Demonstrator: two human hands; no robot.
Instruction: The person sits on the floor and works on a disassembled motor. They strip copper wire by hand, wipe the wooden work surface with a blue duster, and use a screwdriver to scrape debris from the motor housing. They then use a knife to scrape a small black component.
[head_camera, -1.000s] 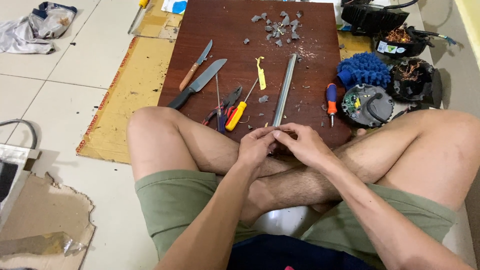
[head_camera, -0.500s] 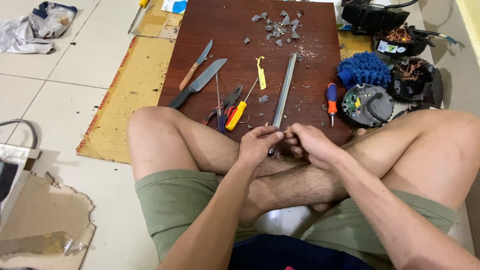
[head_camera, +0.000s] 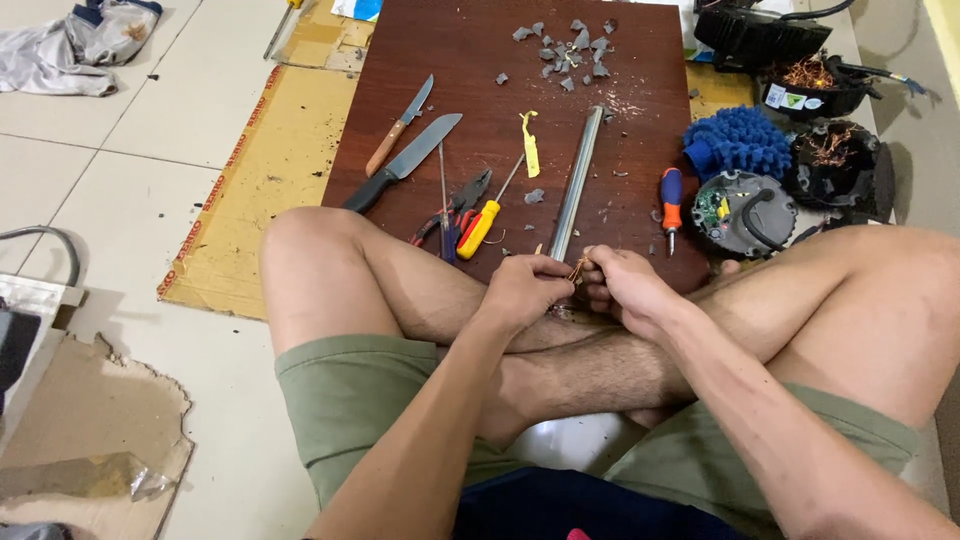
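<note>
1. We see our left hand (head_camera: 525, 290) curled nearly closed, fingertips pinched on a small coppery bit of wire (head_camera: 579, 268) held between both hands.
2. Our right hand (head_camera: 622, 288) is likewise curled tight, its fingertips meeting the left ones at that same bit of wire; how much of the wire each hand grips we cannot tell.
3. The wire sits just above our crossed shins, at the near edge of the dark wooden board (head_camera: 480, 80), right by the near end of a long metal rod (head_camera: 577, 183) that lies lengthwise on the board.
4. Left of the rod lie a yellow-handled screwdriver (head_camera: 487, 215), a pair of pliers (head_camera: 452, 210), a large black-handled knife (head_camera: 405, 163) and a smaller wooden-handled knife (head_camera: 398, 128).
5. A yellow strip (head_camera: 530, 145) lies between the knives and the rod, and grey scraps (head_camera: 566, 48) are scattered at the far end of the board.
6. Right of the rod lies a red and blue screwdriver (head_camera: 670, 203), near a round motor part (head_camera: 743, 211) with a black cable.
7. A blue fluffy cloth (head_camera: 737, 142) rests beyond the motor part, next to black housings (head_camera: 835, 160) with copper windings.
8. The board rests on flattened cardboard (head_camera: 258, 170) on the tiled floor (head_camera: 130, 130).
</note>
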